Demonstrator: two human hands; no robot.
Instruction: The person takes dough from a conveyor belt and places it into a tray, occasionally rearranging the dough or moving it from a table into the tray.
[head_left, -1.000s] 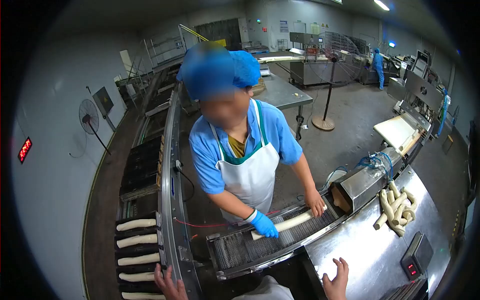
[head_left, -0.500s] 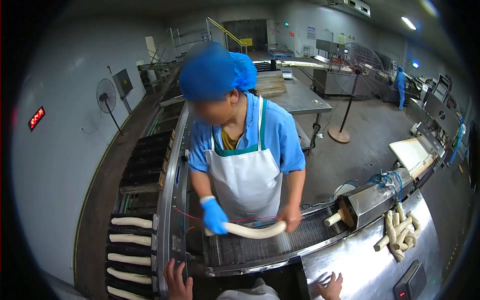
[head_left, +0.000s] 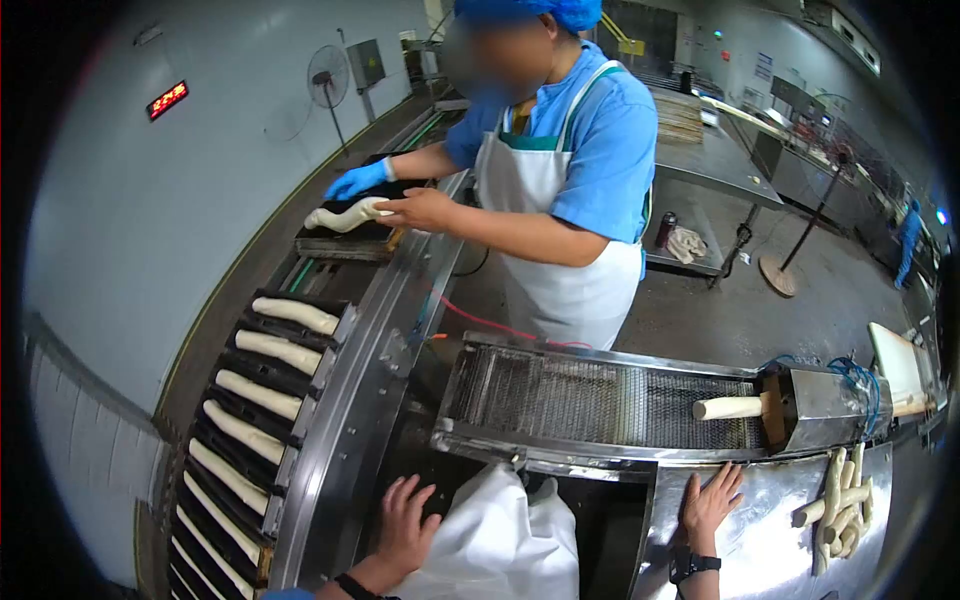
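Observation:
My left hand (head_left: 405, 522) is empty with its fingers apart, beside the metal rail (head_left: 345, 430) of the left conveyor. My right hand (head_left: 708, 505) lies with fingers spread on the steel table (head_left: 765, 525), in front of the mesh belt (head_left: 590, 400). A length of pale dough (head_left: 730, 408) sticks out of the metal machine (head_left: 835, 408) over the belt's right end. To the right of my right hand, a pile of dough sticks (head_left: 840, 510) lies on the table. Across from me, a co-worker (head_left: 560, 160) lays a dough roll (head_left: 345, 215) on a black tray, using both hands.
Black grooved trays (head_left: 290, 330) on the left conveyor carry several dough rolls. A white apron (head_left: 505, 540) covers my lap. Farther back stand a fan (head_left: 328, 78), a steel table (head_left: 710, 165) with stacked boards, and another person in blue (head_left: 908, 245).
The co-worker has carried the dough roll from above the mesh belt to a tray at the left. Dough protrudes farther from the machine. My view has turned left and down; my hands remain open.

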